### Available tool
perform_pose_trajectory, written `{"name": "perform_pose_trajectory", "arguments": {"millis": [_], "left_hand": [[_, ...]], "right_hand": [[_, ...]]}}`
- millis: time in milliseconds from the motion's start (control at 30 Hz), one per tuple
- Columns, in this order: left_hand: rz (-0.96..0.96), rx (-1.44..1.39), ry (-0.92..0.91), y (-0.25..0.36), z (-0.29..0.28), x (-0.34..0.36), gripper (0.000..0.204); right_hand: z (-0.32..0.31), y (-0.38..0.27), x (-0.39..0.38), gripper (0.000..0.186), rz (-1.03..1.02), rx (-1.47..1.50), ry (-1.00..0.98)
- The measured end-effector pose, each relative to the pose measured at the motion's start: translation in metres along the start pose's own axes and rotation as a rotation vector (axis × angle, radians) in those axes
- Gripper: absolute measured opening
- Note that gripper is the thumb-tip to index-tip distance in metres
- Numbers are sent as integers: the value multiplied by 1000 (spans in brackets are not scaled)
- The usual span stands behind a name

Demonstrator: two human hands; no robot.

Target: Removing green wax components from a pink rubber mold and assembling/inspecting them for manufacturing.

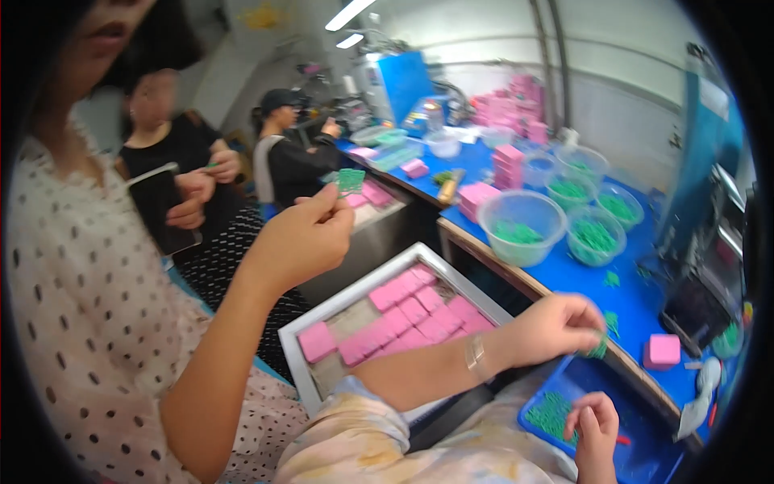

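My left hand [564, 327], a bracelet on its wrist, reaches across to the workbench edge. Its thumb and fingers pinch a small green piece [597, 348]. Lower down, my right hand [595, 427] hovers by a blue tray [637, 403], fingers loosely bent and partly apart, with nothing visible in them. A heap of small green pieces [550, 415] lies in that tray. Beside my right hand shows a short red item [623, 440], too small to name. On my left, a person in a dotted top holds up a green mesh-like piece [351, 181].
A white-framed tray [302, 355] of pink blocks stands under my left forearm. On the blue bench [564, 278] are plastic tubs [522, 230] of green pieces, a pink block [663, 352] and a dark device [700, 306]. Two more people stand or sit farther back.
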State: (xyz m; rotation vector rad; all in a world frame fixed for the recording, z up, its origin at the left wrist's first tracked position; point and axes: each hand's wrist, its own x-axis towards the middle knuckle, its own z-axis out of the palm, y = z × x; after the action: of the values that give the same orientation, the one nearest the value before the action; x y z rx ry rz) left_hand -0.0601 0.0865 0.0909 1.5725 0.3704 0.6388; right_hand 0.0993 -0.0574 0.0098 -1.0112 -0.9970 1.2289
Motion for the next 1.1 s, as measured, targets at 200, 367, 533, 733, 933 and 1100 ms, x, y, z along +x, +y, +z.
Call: {"name": "perform_pose_trajectory", "arguments": {"millis": [200,367,533,733,933,1100], "left_hand": [[-194,-487,191,-54,45,-51,14],[-231,-530,308,-60,60,-56,13],[-230,-472,282,-58,60,-57,21],[-93,-243,93,-51,66,-54,35],[-39,-93,44,-49,66,-55,27],[-85,-156,91,-47,68,-56,26]], "right_hand": [[9,-1,-7,9,114,-127,-119],[8,-5,-15,13,232,-74,-108],[6,-3,-9,14,280,82,-140],[3,-1,-13,14,206,126,-162],[2,1,-15,12,134,11,-179],[4,3,-15,11,118,60,-167]]}}
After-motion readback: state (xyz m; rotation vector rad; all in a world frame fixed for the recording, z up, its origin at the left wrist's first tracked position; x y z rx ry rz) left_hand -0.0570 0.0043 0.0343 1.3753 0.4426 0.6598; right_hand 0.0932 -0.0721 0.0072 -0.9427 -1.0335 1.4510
